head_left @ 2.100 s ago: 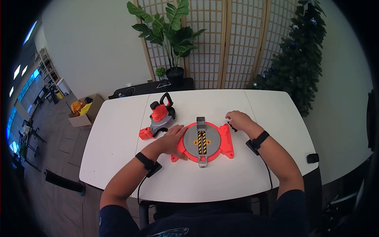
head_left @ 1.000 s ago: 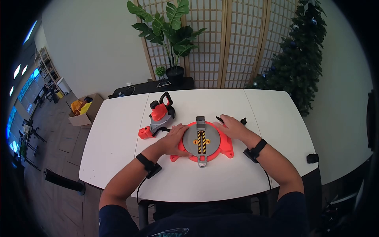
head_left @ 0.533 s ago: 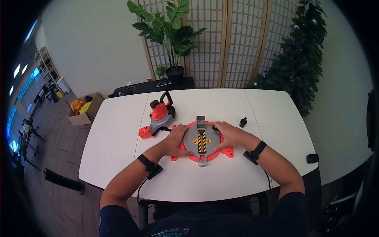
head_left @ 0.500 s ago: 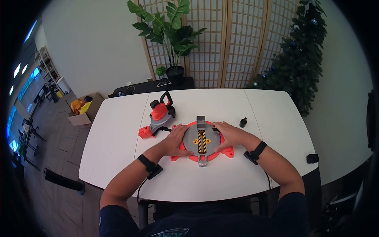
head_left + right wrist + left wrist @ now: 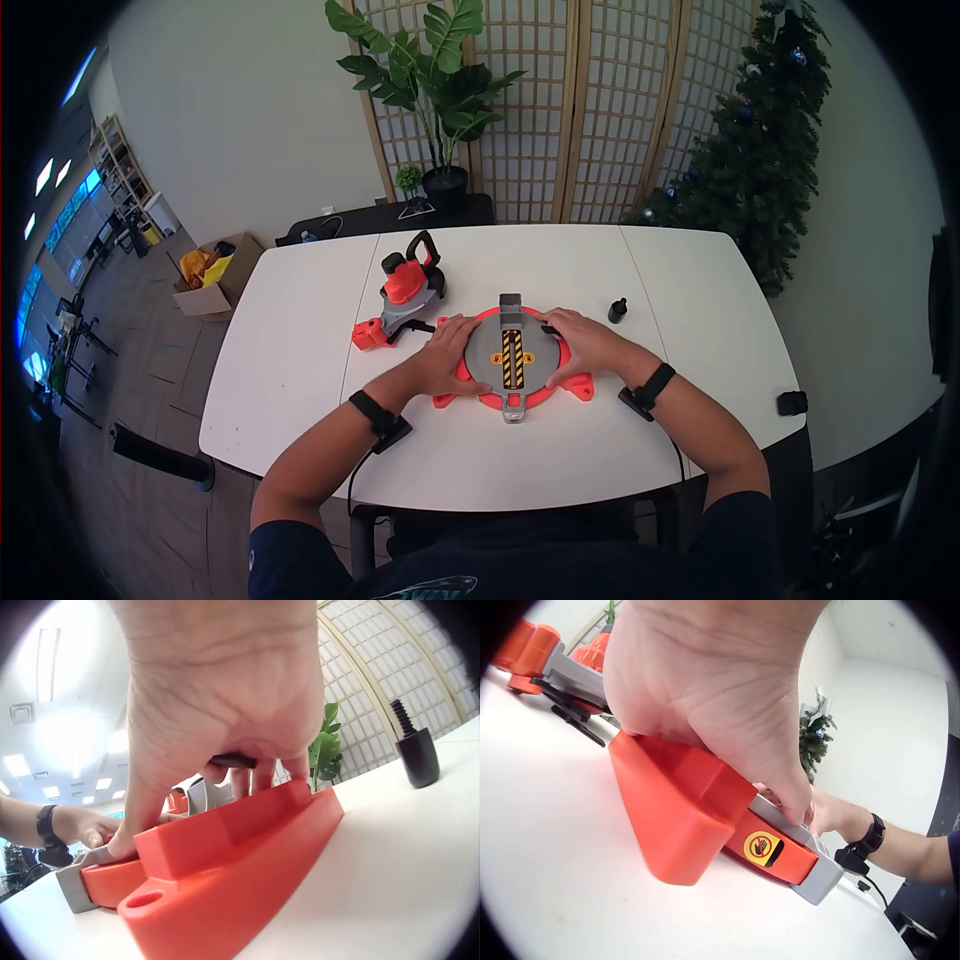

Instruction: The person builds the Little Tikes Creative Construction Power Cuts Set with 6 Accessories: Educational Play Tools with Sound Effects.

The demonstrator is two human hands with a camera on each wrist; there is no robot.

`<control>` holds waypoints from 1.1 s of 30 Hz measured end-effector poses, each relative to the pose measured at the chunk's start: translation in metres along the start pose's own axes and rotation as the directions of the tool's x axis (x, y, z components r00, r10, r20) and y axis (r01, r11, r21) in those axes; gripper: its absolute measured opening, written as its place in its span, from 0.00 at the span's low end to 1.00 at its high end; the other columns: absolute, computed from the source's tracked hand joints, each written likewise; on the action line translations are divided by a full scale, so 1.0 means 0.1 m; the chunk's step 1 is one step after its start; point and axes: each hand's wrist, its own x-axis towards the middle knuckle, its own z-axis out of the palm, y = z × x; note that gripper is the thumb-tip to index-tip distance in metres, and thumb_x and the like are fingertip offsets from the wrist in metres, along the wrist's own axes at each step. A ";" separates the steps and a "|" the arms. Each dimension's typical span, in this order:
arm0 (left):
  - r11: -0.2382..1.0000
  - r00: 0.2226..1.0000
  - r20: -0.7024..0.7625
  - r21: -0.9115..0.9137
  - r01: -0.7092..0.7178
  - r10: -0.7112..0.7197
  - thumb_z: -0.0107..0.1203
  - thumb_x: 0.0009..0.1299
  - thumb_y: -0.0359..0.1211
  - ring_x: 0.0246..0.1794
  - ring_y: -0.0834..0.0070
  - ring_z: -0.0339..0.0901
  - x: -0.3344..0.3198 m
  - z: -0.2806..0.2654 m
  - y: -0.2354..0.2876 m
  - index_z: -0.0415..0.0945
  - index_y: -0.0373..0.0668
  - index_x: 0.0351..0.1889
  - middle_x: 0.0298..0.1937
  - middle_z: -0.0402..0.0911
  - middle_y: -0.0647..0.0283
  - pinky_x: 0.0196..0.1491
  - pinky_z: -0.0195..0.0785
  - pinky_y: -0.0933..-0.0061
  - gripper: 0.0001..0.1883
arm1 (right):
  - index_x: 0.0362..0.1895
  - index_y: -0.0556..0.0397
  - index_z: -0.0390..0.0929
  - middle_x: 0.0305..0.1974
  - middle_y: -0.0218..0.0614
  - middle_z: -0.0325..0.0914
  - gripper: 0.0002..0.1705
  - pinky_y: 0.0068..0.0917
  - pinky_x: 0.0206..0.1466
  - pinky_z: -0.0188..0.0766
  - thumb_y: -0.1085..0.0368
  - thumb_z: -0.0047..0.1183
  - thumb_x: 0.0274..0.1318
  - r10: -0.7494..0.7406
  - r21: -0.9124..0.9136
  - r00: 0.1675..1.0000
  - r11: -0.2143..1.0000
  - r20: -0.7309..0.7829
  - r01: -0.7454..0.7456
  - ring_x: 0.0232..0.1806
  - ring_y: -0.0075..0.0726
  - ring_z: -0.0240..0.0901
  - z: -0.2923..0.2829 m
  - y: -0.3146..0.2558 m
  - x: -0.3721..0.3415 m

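A toy miter saw's base [image 5: 485,350], red with a grey round turntable and a striped sticker, lies on the white table. My left hand [image 5: 440,357] grips its left side, fingers over the far part and thumb on the near part of the turntable. On the opposite side my right hand [image 5: 588,340] holds the base in the same way. Tucked under that palm is a small dark piece [image 5: 232,760], mostly hidden, its black tip showing in the head view. Behind the left hand lies the toy's red and grey saw head [image 5: 405,288] with a black handle.
A black threaded screw with a thick head [image 5: 617,311] stands upright right of the base, behind my right hand. A small black object [image 5: 792,402] sits at the table's right edge. A cardboard box [image 5: 225,275] is on the floor at left.
My right hand has come left from beside the base onto its right side, bringing the small dark piece. The threaded screw now stands uncovered on the table. My left hand has stayed in place.
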 end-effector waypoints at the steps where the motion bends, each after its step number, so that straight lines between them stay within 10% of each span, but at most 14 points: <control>1: 1.000 1.000 0.000 0.000 0.000 0.000 0.69 0.53 0.63 0.82 0.46 0.41 0.00 0.00 0.00 0.46 0.35 0.77 0.77 0.53 0.44 0.81 0.39 0.51 0.65 | 0.65 0.65 0.65 0.63 0.49 0.69 0.59 0.38 0.69 0.65 0.45 0.79 0.31 -0.003 0.001 1.000 1.000 0.003 0.003 0.67 0.51 0.64 0.00 0.00 0.00; 33: 1.000 1.000 -0.003 -0.004 0.000 0.000 0.71 0.52 0.64 0.82 0.47 0.41 -0.01 0.02 -0.02 0.46 0.36 0.77 0.77 0.52 0.43 0.80 0.40 0.52 0.65 | 0.65 0.65 0.65 0.68 0.51 0.65 0.58 0.42 0.78 0.51 0.44 0.78 0.33 0.011 -0.003 0.999 1.000 0.050 -0.011 0.71 0.49 0.62 0.00 -0.02 0.01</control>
